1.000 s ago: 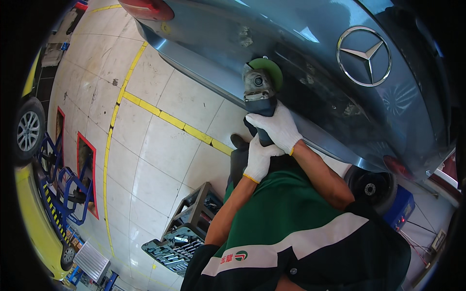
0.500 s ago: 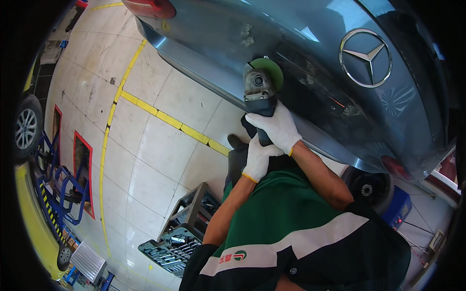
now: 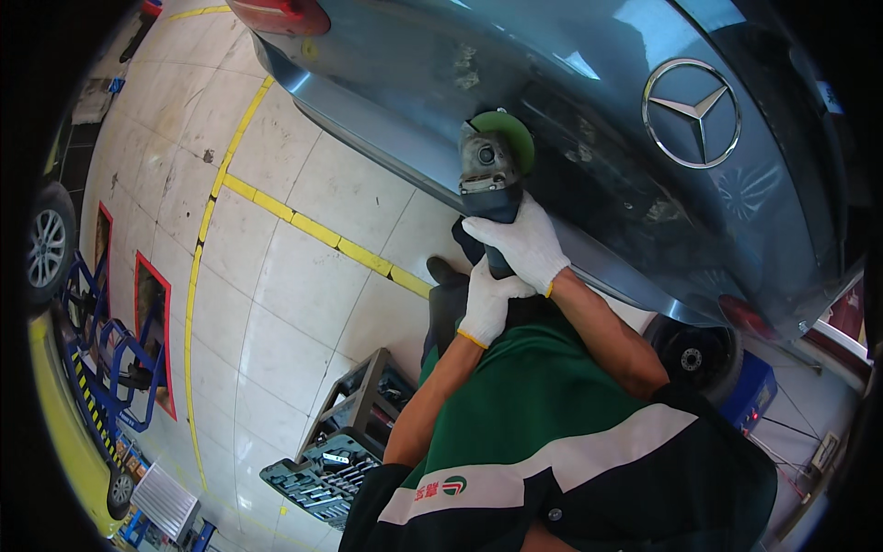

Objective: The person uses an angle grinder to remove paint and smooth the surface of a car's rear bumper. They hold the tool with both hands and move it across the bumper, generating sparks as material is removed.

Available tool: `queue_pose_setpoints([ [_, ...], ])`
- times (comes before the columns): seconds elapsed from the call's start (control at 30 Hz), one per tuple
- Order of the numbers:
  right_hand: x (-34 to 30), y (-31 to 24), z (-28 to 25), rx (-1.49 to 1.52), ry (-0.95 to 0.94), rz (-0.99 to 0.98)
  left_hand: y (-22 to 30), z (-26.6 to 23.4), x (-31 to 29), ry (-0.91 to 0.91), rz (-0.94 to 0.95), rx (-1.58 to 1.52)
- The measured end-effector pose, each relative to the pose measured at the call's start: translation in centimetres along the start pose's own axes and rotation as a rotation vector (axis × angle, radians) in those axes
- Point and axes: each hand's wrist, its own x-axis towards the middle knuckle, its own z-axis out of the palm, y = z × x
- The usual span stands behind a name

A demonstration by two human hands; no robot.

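Observation:
An angle grinder with a dark body and a worn metal head is held in both of my hands. My right hand, in a white knit glove, wraps round its body behind the head. Lower down, my left hand, gloved alike, grips the rear end of the grinder. The green disc is up against the rear of a grey-blue car; whether it touches is hard to tell. Scuffed, bare patches and a dark recessed strip mark the panel around the disc.
Left of my legs stands a grey tool cart with an open socket set. A wheel and a blue machine sit to the right. A yellow-green car and blue lift frame are far left. Yellow lines cross the tiled floor.
The view has shifted very slightly. Both hands keep their grip on the angle grinder at the same part of the car, and the orange streak on the dark panel is gone.

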Motion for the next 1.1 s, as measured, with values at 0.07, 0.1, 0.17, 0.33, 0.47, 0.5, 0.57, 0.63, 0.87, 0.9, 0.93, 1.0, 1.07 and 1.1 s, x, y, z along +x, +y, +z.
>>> queue_pose_setpoints([
  [0.07,0.12,0.8,0.11,0.042,0.013,-0.006,0.25,0.27,-0.23,0.011,-0.017,-0.017],
  [0.1,0.18,1.09,0.19,0.063,0.017,-0.01,0.17,0.22,-0.15,0.007,-0.003,-0.014],
  [0.17,0.18,0.88,-0.02,0.056,-0.009,-0.015,-0.18,0.1,0.07,-0.001,0.022,-0.01],
  [0.33,0.09,0.73,-0.09,0.041,0.017,-0.029,-0.29,0.13,-0.15,-0.001,0.017,0.019],
  [0.47,0.21,1.09,-0.07,0.078,-0.001,-0.02,0.08,0.03,0.02,-0.035,-0.012,0.0],
  [0.5,0.14,1.06,-0.14,0.086,-0.016,-0.016,0.03,0.05,-0.03,-0.017,-0.001,0.003],
  [0.57,0.19,0.81,-0.04,0.073,-0.015,-0.02,0.1,0.29,0.12,0.014,0.024,0.008],
  [0.63,0.2,0.89,-0.02,0.08,-0.008,-0.017,0.05,0.12,-0.11,-0.014,0.003,0.007],
  [0.87,0.12,0.41,-0.23,0.053,-0.022,-0.006,-0.07,0.26,-0.01,-0.009,0.059,0.053],
  [0.9,0.16,0.34,-0.2,0.052,-0.02,-0.011,-0.2,0.22,-0.04,-0.013,0.056,0.053],
  [0.93,0.07,0.49,-0.2,0.058,-0.018,-0.001,-0.4,0.14,-0.13,-0.016,0.053,0.053],
  [1.0,0.13,0.9,-0.15,0.07,-0.017,0.013,-0.33,0.04,0.02,-0.02,0.037,0.046],
  [1.07,0.38,1.2,-0.13,0.045,-0.017,-0.002,-0.35,0.02,-0.05,-0.021,-0.001,0.029],
  [1.1,0.35,1.3,-0.16,0.032,-0.017,-0.007,-0.39,0.06,-0.1,-0.015,0.014,0.037],
])
